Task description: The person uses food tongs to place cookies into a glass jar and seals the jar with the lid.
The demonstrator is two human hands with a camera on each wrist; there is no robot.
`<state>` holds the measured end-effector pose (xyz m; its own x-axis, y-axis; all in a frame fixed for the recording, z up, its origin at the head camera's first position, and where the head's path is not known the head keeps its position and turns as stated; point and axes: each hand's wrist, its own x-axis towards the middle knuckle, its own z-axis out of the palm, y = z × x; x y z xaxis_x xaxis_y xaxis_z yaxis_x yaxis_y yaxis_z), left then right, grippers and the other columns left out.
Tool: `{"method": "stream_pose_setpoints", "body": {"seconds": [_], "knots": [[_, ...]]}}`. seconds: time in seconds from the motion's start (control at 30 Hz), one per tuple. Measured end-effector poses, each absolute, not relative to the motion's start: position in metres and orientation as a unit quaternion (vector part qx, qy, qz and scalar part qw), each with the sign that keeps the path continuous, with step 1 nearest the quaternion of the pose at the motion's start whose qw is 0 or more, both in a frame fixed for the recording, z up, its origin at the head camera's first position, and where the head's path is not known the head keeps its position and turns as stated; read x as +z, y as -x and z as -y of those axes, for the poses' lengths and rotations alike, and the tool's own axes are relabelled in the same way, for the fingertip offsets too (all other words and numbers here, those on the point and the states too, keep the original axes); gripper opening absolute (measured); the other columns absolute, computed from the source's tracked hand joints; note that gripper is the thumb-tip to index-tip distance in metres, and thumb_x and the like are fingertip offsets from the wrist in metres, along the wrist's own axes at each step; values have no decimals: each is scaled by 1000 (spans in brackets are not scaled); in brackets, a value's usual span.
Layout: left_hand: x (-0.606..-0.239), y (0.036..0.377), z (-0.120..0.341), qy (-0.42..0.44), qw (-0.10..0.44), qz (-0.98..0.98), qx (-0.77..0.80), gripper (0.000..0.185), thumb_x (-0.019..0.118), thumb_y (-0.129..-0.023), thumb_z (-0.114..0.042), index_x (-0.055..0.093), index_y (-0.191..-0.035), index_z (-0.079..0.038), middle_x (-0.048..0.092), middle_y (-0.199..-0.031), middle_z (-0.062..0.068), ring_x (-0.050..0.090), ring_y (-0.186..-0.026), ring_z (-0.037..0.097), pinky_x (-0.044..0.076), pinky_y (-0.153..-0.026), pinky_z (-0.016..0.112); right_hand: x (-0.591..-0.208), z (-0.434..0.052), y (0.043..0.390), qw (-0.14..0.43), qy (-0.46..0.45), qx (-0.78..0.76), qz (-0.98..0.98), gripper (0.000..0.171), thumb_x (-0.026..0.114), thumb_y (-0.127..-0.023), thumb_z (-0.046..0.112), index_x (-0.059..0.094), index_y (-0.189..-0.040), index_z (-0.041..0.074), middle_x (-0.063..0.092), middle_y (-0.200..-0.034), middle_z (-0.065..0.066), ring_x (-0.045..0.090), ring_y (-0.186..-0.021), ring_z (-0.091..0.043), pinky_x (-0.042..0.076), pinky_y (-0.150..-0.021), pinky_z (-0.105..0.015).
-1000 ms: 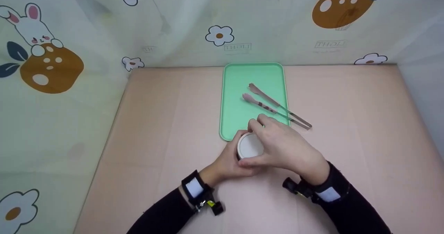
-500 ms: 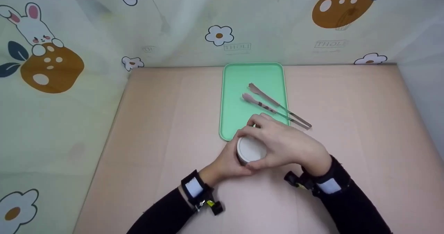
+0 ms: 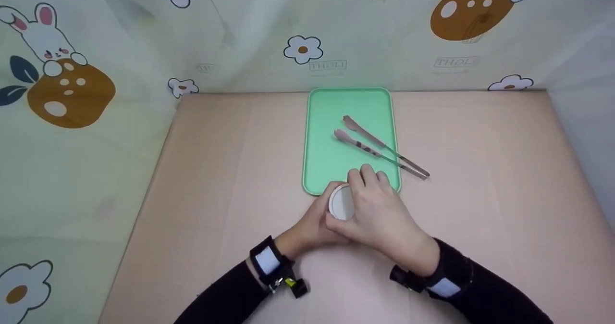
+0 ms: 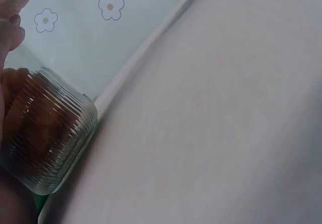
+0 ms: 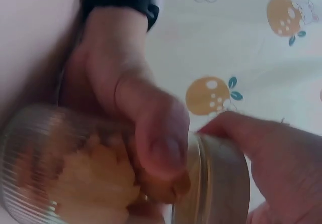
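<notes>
A ribbed glass jar [image 5: 95, 183] holds brown-orange pieces whose kind I cannot tell. It has a round lid [image 3: 340, 204], pale on top in the head view and metallic at the side in the right wrist view. My left hand [image 3: 314, 223] grips the jar's glass body, its thumb across the side near the neck. Over the lid, my right hand [image 3: 379, 213] curls its fingers and thumb round the rim. From above, the hands hide most of the glass. The left wrist view shows the lower part of the jar.
Behind the hands lies a green tray [image 3: 322, 122]. Metal tongs [image 3: 367, 134] rest across it, their joined end past its right edge onto the pinkish tabletop [image 3: 230, 180]. A patterned cloth [image 3: 240, 35] stands along the back and left.
My right hand has turned on the lid, its wrist swinging nearer and to the left and its fingers regripping the rim. The left hand and jar stay nearly in place.
</notes>
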<state>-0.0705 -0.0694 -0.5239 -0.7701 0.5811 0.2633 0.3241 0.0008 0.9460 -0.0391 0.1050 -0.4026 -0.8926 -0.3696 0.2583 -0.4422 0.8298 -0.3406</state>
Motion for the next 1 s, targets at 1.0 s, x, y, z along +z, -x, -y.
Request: {"method": "stream_pose_setpoints", "body": {"seconds": [1.0], "knots": [[-495, 97, 84, -429, 94, -728, 526, 96, 66, -95, -69, 35, -162, -6, 55, -156, 11, 52, -145, 22, 42, -125, 44, -387, -187, 65, 38, -322, 230, 917, 58, 76, -102, 51, 69, -141, 9, 67, -131, -12, 61, -122, -32, 55, -103, -51]]}}
